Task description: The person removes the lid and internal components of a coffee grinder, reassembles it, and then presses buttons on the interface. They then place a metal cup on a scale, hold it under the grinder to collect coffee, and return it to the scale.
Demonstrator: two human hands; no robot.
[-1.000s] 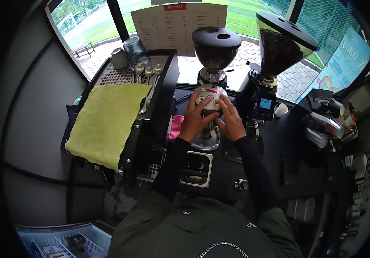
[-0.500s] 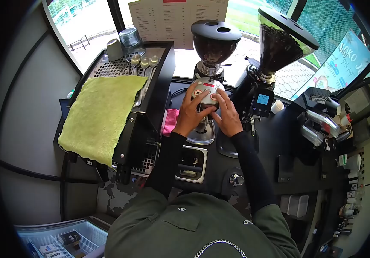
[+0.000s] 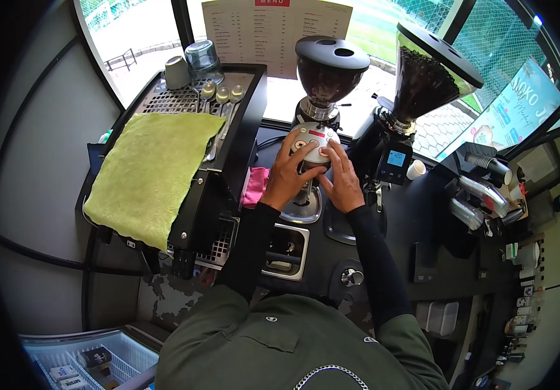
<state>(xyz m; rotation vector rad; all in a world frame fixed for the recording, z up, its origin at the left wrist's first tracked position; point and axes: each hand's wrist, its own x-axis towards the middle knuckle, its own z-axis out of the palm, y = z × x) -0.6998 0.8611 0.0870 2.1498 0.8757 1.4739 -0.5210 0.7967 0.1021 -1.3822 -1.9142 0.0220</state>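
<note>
Both hands rest on the round silver control head of a coffee grinder (image 3: 316, 133), whose red display and buttons face up. My left hand (image 3: 287, 172) touches its left side, fingers apart over the buttons. On the right side, my right hand (image 3: 343, 180) has its fingers spread against the edge. The two thumbs come close together below the head. Neither hand holds anything loose. Above the head sits a dark hopper (image 3: 329, 68), and the metal tray (image 3: 302, 209) shows below the hands.
A second grinder (image 3: 393, 156) with beans stands to the right. At left is an espresso machine (image 3: 218, 188) with a green cloth (image 3: 150, 172), spoons and cups. A metal bin (image 3: 286, 252), a tamper (image 3: 352, 277), a pink cloth (image 3: 256, 186) and a paper cup (image 3: 416, 170) lie nearby.
The camera view has shifted slightly, so the surroundings appear a little displaced. Both hands remain on the grinder head in nearly the same pose.
</note>
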